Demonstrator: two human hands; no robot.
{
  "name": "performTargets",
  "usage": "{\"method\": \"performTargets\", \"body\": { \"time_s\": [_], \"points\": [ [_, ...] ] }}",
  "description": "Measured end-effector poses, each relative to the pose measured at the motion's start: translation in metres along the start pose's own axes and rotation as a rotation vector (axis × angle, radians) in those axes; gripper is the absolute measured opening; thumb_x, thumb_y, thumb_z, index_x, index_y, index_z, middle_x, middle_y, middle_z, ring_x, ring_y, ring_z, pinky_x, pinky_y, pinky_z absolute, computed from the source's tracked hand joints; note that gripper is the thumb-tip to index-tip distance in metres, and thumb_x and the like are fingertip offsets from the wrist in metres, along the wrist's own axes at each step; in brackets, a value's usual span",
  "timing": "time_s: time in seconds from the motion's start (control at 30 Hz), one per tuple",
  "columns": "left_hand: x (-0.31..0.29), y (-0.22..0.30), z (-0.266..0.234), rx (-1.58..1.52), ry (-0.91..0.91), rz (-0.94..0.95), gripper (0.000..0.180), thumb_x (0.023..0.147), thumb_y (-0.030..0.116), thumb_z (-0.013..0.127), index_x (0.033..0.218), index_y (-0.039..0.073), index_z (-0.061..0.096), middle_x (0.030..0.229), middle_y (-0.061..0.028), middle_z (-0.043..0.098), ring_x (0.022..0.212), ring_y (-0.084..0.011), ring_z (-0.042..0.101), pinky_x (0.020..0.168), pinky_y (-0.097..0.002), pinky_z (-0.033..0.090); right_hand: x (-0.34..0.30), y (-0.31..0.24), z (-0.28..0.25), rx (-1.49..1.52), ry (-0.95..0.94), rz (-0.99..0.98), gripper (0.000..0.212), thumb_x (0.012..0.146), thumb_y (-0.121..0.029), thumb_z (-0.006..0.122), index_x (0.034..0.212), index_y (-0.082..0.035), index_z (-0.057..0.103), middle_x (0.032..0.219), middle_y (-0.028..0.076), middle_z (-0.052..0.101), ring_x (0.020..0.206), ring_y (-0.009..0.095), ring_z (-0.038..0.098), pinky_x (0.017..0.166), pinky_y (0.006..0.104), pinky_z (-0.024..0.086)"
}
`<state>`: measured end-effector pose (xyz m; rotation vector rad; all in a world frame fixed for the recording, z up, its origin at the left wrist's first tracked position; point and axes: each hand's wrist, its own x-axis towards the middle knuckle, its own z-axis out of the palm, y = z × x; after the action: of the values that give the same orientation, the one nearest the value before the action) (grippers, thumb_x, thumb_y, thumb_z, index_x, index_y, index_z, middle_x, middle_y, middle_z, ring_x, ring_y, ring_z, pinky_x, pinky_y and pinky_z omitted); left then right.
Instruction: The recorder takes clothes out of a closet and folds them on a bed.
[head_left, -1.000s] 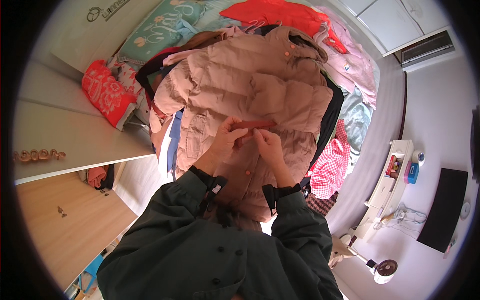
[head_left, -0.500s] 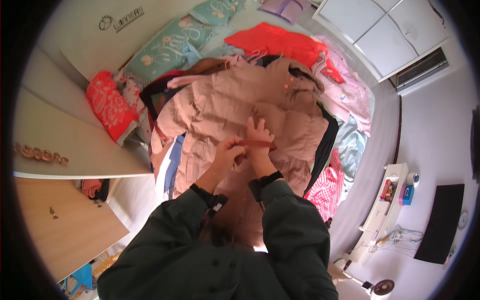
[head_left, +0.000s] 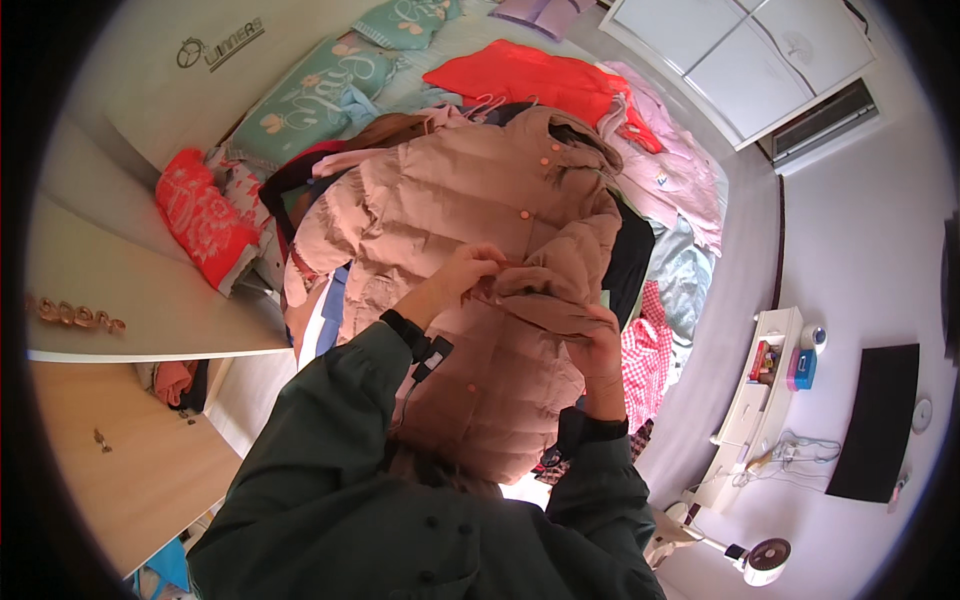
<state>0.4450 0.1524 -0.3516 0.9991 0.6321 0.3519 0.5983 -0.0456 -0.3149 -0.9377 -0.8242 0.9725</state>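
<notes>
A dusty-pink puffer coat (head_left: 430, 200) lies spread over a heap of clothes, its lower part hanging toward me. Copper-coloured snaps run down its front. Over the coat's middle, my left hand (head_left: 468, 275) has its fingers closed on a bunched bit of the coat. To the right, my right hand (head_left: 597, 350) is wrapped round the end of a coat fold, thumb and fingers pressed together. The gathered fabric stretches between both hands and looks like a sleeve folded across the front. Parts of the fingers are hidden by the cloth.
Behind the coat lie a red garment (head_left: 530, 75) and pink clothing (head_left: 665, 170). Green pillows (head_left: 310, 95) rest at the far left. A wardrobe door (head_left: 130, 270) stands on the left. A white shelf unit (head_left: 755, 400) and a small fan (head_left: 768, 560) are on the right.
My right hand, earlier flat on the coat with a brown strip across its wrist, has moved right and nearer, and now grips the coat. My left hand has shifted slightly up. The view has shifted a little.
</notes>
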Motion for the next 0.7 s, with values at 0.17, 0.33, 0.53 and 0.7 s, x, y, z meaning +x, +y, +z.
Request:
{"method": "performTargets", "body": {
  "time_s": [0.17,0.33,0.53,0.7],
  "points": [
    [0.013,-0.016,0.027,-0.217,-0.076,0.149,0.021,0.086,0.016,0.054,0.104,0.006,0.052,0.092,-0.0063,0.054,0.073,-0.0145,0.058,0.068,-0.0311,0.052,-0.029,0.006,-0.011,-0.042,-0.106,0.211,0.036,0.071,0.010,0.051,0.105,-0.002,0.056,0.104,0.014,0.059,0.100,0.028,0.056,0.089,0.0375,0.044],
    [-0.027,0.005,-0.005,-0.118,-0.170,-0.270,0.032,0.086,0.018,0.053,0.115,0.005,0.046,0.109,-0.0120,0.047,0.097,-0.0231,0.054,0.084,-0.0337,0.047,-0.025,0.002,0.047,-0.855,-0.128,-0.190,0.030,0.069,0.001,0.059,0.099,0.000,0.057,0.088,0.018,0.060,0.084,0.033,0.056,0.071,0.0356,0.044],
    [-0.069,-0.023,-0.016,0.262,-0.097,-0.095,0.041,0.078,0.007,0.056,0.118,0.008,0.048,0.119,-0.0177,0.047,0.095,-0.0280,0.054,0.076,-0.0339,0.046,-0.031,0.009,0.068,-0.695,-0.214,0.306,0.025,0.079,-0.012,0.056,0.101,0.000,0.055,0.093,0.019,0.058,0.087,0.035,0.055,0.071,0.0389,0.044],
    [-0.084,-0.016,-0.019,0.437,0.049,0.184,0.037,0.079,0.009,0.057,0.115,0.007,0.051,0.108,-0.0156,0.053,0.080,-0.0230,0.055,0.066,-0.0296,0.044,-0.018,0.064,0.028,-1.297,-0.054,0.337,0.033,0.080,-0.022,0.055,0.103,0.001,0.054,0.107,0.026,0.054,0.100,0.041,0.051,0.085,0.0441,0.042]
  ]
}}
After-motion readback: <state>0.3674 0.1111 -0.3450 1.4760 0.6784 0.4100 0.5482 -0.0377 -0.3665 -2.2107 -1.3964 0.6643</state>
